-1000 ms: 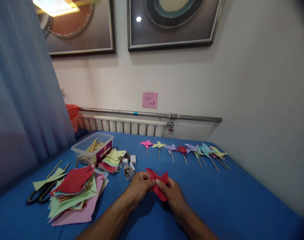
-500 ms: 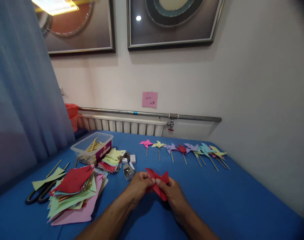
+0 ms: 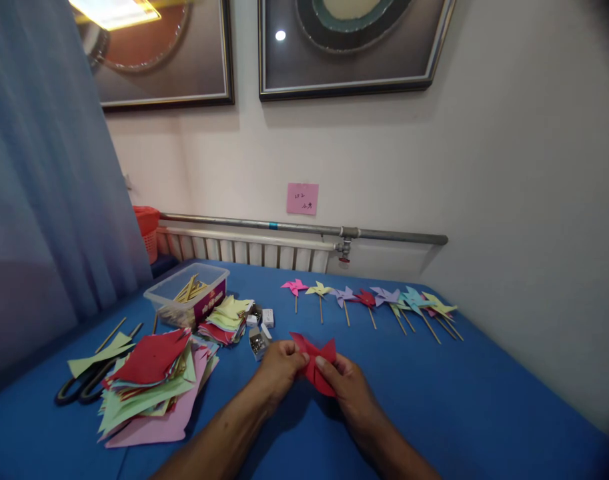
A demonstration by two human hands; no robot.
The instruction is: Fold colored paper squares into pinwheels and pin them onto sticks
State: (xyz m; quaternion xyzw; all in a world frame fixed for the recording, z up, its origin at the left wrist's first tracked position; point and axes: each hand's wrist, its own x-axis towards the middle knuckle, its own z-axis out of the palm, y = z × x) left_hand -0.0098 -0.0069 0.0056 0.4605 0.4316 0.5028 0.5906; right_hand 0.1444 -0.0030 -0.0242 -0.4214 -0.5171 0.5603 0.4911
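Both my hands hold a red paper pinwheel piece [image 3: 315, 359] just above the blue table [image 3: 459, 407]. My left hand [image 3: 278, 369] pinches its left side and my right hand [image 3: 345, 384] pinches its right side, thumbs meeting near the middle. Part of the red paper is hidden behind my fingers.
A row of finished pinwheels on sticks [image 3: 371, 301] lies beyond my hands. To the left are a pile of cut coloured paper [image 3: 151, 377], scissors [image 3: 81, 388], a clear tub of sticks [image 3: 187, 295], a smaller paper stack [image 3: 227, 319] and a small box of pins [image 3: 257, 343].
My hands and the red paper have barely shifted; the paper's lower tip has drawn in a little under my right fingers.
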